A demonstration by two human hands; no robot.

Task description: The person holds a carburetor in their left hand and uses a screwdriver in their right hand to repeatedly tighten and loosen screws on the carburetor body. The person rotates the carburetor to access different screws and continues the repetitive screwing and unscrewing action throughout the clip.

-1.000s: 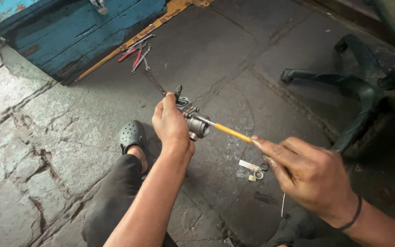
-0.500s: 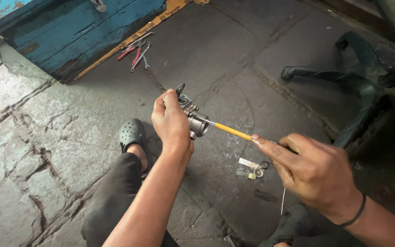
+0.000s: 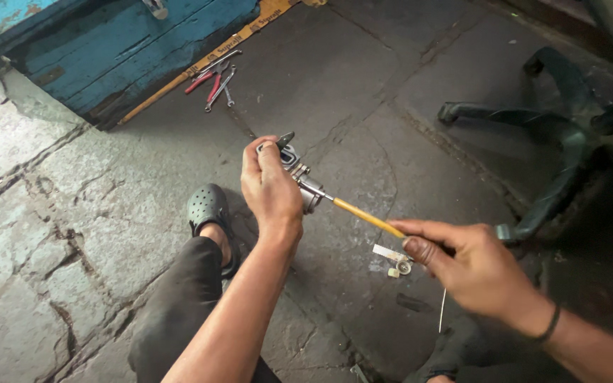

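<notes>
My left hand (image 3: 269,188) grips a small grey metal assembly (image 3: 299,176) with a lever at its top, held up over the stone floor. My right hand (image 3: 466,266) holds the yellow handle of a screwdriver (image 3: 367,217), whose metal shaft runs into the side of the metal assembly. Both hands are raised in front of me, the left one farther away. My leg in dark trousers and a dark clog (image 3: 206,209) rest on the floor below the left hand.
Red-handled pliers and wrenches (image 3: 213,79) lie beside a blue wooden box (image 3: 129,50) at the back. Small loose parts (image 3: 396,262) sit on the floor under the screwdriver. A dark chair base (image 3: 533,142) stands at the right.
Both hands hold the same grip; the metal assembly and screwdriver have shifted only slightly in view.
</notes>
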